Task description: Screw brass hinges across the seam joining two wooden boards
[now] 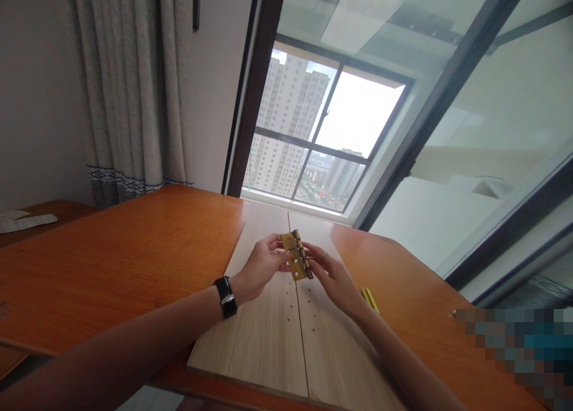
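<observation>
A brass-coloured hinge [295, 257] with several holes is held up over two pale wooden boards [255, 333]. My left hand [264, 265] grips the plate of the hinge from the left, thumb in front. On the other side, my right hand [331, 274] has its fingers at the barrel of the hinge. The boards lie side by side with a narrow seam between them. Small dark holes show on both boards, just below the hinge and on either side of the seam.
The boards rest on an orange-brown wooden table [147, 250]. A yellow and black object [370, 301] lies right of my right forearm. Behind the table are a grey curtain [129, 89] and a glass door frame. White paper [29, 222] lies at far left.
</observation>
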Available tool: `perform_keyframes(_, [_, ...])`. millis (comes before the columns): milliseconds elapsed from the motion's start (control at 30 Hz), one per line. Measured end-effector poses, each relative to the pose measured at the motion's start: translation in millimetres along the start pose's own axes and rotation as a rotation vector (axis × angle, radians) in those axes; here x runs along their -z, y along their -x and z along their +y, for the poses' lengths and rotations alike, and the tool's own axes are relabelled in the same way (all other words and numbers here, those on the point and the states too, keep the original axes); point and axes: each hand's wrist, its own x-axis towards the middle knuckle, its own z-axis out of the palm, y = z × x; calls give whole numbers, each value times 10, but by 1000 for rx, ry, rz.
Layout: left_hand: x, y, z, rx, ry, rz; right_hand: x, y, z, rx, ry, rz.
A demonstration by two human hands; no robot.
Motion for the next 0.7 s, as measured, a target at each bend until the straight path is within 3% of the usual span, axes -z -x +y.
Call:
perform_keyframes(300, [-6, 15, -27, -33, -33, -53, -53, 17, -68, -26, -138, -135])
perform_keyframes(433, [-15, 0, -27, -139, -240, -88, -70, 0, 21, -81, -450, -179])
perform_keyframes(567, [-7, -9, 3, -337, -547, 0, -27, 1, 15, -130, -730, -239])
perform_keyframes(700, [-5, 2, 32, -373, -564, 20, 43, 22, -51, -211, -876, -245])
